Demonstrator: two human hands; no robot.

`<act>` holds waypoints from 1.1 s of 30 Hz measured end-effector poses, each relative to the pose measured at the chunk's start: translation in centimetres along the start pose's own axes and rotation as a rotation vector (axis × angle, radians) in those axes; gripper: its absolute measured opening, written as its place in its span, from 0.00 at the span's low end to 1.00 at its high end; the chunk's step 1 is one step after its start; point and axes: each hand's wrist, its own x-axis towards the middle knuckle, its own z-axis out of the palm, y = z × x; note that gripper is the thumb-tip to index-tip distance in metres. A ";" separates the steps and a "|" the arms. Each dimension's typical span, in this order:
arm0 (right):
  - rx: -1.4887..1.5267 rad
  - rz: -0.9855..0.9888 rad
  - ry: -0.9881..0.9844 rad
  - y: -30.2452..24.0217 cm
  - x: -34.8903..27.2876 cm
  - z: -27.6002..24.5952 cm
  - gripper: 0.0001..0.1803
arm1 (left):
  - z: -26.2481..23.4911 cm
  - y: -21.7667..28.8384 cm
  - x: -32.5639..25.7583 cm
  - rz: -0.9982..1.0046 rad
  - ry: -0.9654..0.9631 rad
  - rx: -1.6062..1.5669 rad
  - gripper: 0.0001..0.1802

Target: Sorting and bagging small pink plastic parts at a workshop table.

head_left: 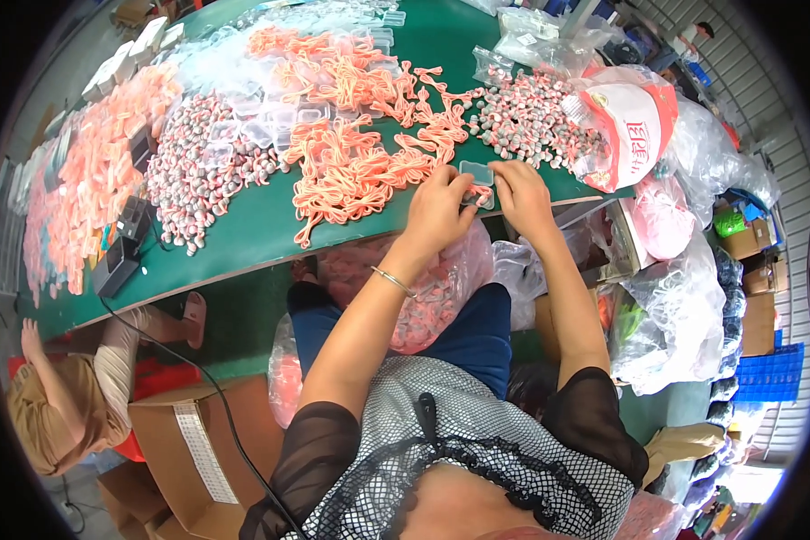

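Note:
At the table's front edge, my left hand (437,209) and my right hand (524,198) grip a small clear plastic case (477,173) from either side. Its lid stands raised, and small pink-and-grey pieces (481,194) show in the lower half. My fingers partly cover the case. Left of my hands lies a tangled heap of orange cords (342,175), with a strand of them reaching toward the case. Just beyond my right hand is a pile of rounded pink-and-grey pieces (524,115), perhaps earplugs.
Several clear cases (310,114) lie among the cords on the green table (243,236). A second pile of pink-and-grey pieces (184,162) is further left. A red-and-white bag (628,126) stands at right. A full plastic bag (432,301) rests by my lap. Another person (67,405) sits at left.

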 end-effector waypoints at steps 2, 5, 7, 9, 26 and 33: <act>-0.026 0.034 0.009 1.1 0.7 0.8 0.12 | 0.1 0.1 0.0 -0.007 -0.005 -0.003 0.26; -0.110 0.024 -0.080 1.7 1.4 1.4 0.11 | 0.0 0.2 0.1 -0.014 -0.008 -0.008 0.25; -0.008 0.160 -0.188 1.5 1.7 1.0 0.09 | 0.0 0.1 0.0 -0.019 -0.013 -0.014 0.25; 0.059 0.184 -0.150 1.0 1.7 0.6 0.08 | -0.1 0.2 0.0 0.003 -0.004 -0.017 0.29; 0.225 0.068 0.236 -2.5 -3.6 1.6 0.10 | -0.9 0.6 -0.1 -0.153 0.004 -0.042 0.21; 0.283 0.131 0.237 -2.5 -3.5 1.8 0.09 | -0.2 0.4 0.6 -0.250 0.116 -0.026 0.11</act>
